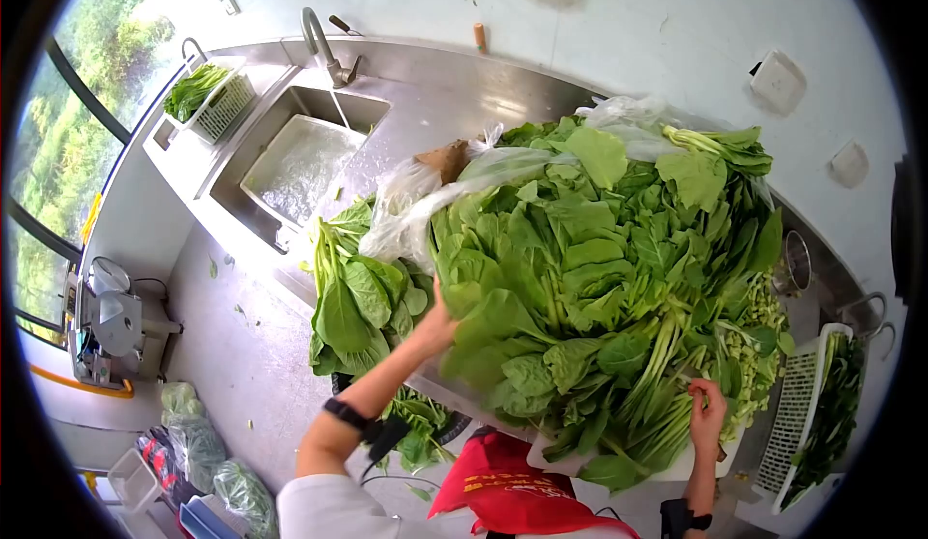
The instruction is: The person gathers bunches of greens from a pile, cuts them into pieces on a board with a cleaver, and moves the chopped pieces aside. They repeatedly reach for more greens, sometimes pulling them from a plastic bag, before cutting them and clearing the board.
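Note:
A large heap of leafy greens [580, 259] covers the steel counter in front of me. My left hand [437, 324] is at the heap's left edge, touching leaves that are blurred; its fingers are mostly hidden among them. At the lower right, my right hand [708, 411] is closed with bent fingers beside the pale green stems [650, 399]. A small dark thing shows at the heel of that hand; I cannot make out what it holds. Under the near leaves lies a white board [667, 469]. Chopped stem pieces [759, 346] are piled to the right.
Water runs from a faucet [329, 56] into a white basin [300, 162] in the sink. Clear plastic bags [411, 210] lie against the heap, with more greens [353, 297] at left. White baskets of greens stand far left [227, 109] and right [797, 408]. A machine [121, 321] stands left.

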A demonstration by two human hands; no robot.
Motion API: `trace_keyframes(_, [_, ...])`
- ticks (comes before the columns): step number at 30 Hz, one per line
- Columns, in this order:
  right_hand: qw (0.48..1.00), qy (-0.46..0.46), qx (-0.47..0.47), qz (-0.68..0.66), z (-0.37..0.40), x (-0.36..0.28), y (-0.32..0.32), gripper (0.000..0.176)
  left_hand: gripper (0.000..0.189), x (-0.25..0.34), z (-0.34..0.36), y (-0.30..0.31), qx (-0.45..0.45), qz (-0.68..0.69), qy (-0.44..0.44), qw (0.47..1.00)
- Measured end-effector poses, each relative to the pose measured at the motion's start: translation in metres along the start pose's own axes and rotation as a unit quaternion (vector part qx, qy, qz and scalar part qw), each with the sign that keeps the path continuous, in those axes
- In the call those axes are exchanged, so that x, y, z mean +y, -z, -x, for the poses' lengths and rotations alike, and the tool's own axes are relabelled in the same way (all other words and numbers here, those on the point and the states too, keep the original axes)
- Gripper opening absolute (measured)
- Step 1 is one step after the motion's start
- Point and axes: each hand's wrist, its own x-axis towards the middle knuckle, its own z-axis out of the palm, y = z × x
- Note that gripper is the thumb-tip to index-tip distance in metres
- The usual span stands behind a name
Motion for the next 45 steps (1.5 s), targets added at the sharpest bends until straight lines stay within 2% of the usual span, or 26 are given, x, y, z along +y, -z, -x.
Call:
trace_keyframes(1, [1.0,0.008,0.001,0.001,0.001,0.003,0.0,0.012,0.083,-0.009,-0.012,-0.02,0.01,-0.042,-0.064,0.997])
trace_keyframes(2, [1.0,0.018,0.002,0.003,0.0,0.006,0.002,0.012,0.081,0.013,-0.02,-0.032,0.043,0.156,-0.033,0.986])
trace_keyframes(3, [1.0,0.008,0.003,-0.007,-0.002,0.01,0.003,0.012,0.078,0.027,-0.028,-0.039,0.072,0.345,-0.003,0.936])
trace_keyframes(4, [1.0,-0.005,0.001,-0.019,0.0,0.012,0.003,0.012,0.073,0.03,-0.035,-0.041,0.086,0.37,0.004,0.925])
trace_keyframes(7, [0.998,-0.03,-0.013,-0.051,0.001,0.026,0.003,0.012,0.093,0.063,-0.033,-0.042,0.091,0.418,-0.003,0.904])
trace_keyframes(8, [0.997,-0.038,-0.016,-0.06,0.002,0.029,0.001,0.012,0.092,0.071,-0.036,-0.049,0.11,0.454,0.035,0.883])
trace_keyframes(10, [0.997,-0.037,-0.019,-0.066,-0.002,0.03,-0.004,0.013,0.102,0.085,-0.041,-0.055,0.122,0.342,0.019,0.932])
trace_keyframes(14, [0.997,-0.021,-0.026,-0.071,-0.022,0.014,-0.015,0.014,0.117,0.083,-0.053,-0.054,0.139,0.197,-0.004,0.97])
trace_keyframes(17, [0.998,-0.005,-0.031,-0.051,-0.035,-0.009,-0.019,0.014,0.121,0.054,-0.045,-0.033,0.091,0.387,0.034,0.917])
trace_keyframes(18, [0.999,-0.004,-0.034,-0.042,-0.035,-0.016,-0.02,0.014,0.124,0.048,-0.041,-0.028,0.107,0.364,0.02,0.925])
trace_keyframes(22, [0.998,0.003,-0.037,-0.056,-0.039,-0.031,-0.029,0.014,0.11,0.064,-0.01,0.006,0.084,0.161,0.057,0.982])
trace_keyframes(23, [0.998,0.009,-0.036,-0.059,-0.038,-0.03,-0.03,0.014,0.101,0.077,0.009,0.031,0.059,0.058,0.111,0.99])
trace_keyframes(24, [0.997,0.012,-0.033,-0.064,-0.037,-0.028,-0.034,0.014,0.087,0.092,0.029,0.067,0.032,0.01,0.103,0.994])
trace_keyframes(25, [0.997,0.016,-0.038,-0.063,-0.036,-0.026,-0.036,0.014,0.073,0.103,0.048,0.101,0.047,0.029,0.16,0.986])
trace_keyframes(26, [0.997,0.018,-0.044,-0.061,-0.036,-0.021,-0.037,0.014,0.072,0.07,0.06,0.115,0.179,-0.062,0.145,0.971])
trace_keyframes(27, [0.997,0.019,-0.049,-0.058,-0.033,-0.019,-0.038,0.014,0.071,0.037,0.073,0.129,0.31,-0.151,0.147,0.927])
trace_keyframes(28, [0.996,0.011,-0.055,-0.063,-0.03,-0.019,-0.04,0.014,0.085,0.01,0.079,0.141,0.328,-0.287,0.221,0.873])
trace_keyframes(29, [0.996,0.005,-0.059,-0.068,-0.028,-0.018,-0.043,0.014,0.103,-0.017,0.082,0.153,0.291,-0.206,0.29,0.888])
trace_keyframes(31, [0.996,-0.007,-0.06,-0.066,-0.027,-0.021,-0.047,0.014,0.112,-0.065,0.068,0.147,0.24,-0.085,0.364,0.896])
trace_keyframes(34, [0.997,-0.031,-0.053,-0.042,-0.021,-0.029,-0.042,0.014,0.115,-0.126,0.006,0.109,0.356,-0.105,0.245,0.896])
trace_keyframes(36, [0.998,-0.039,-0.042,-0.028,-0.014,-0.022,-0.033,0.014,0.101,-0.16,-0.06,0.089,0.42,-0.054,0.268,0.865])
trace_keyframes(39, [0.998,-0.057,-0.01,-0.016,-0.004,-0.026,-0.016,0.012,0.086,-0.158,-0.143,0.087,0.433,-0.043,0.284,0.854])
trace_keyframes(41, [0.997,-0.078,0.013,-0.026,0.01,-0.016,-0.003,0.011,0.076,-0.155,-0.163,0.096,0.42,-0.085,0.278,0.859])
trace_keyframes(43, [1.0,-0.021,0.017,0.012,0.025,0.008,0.009,0.011,0.067,-0.162,-0.156,0.118,0.397,-0.15,0.252,0.87])
trace_keyframes(44, [0.998,-0.045,0.047,0.002,0.031,0.011,0.007,0.012,0.062,-0.168,-0.149,0.133,0.381,-0.179,0.229,0.878])
trace_keyframes(45, [0.998,-0.051,0.029,0.026,0.03,0.001,0.011,0.014,0.057,-0.17,-0.141,0.149,0.368,-0.199,0.206,0.885])
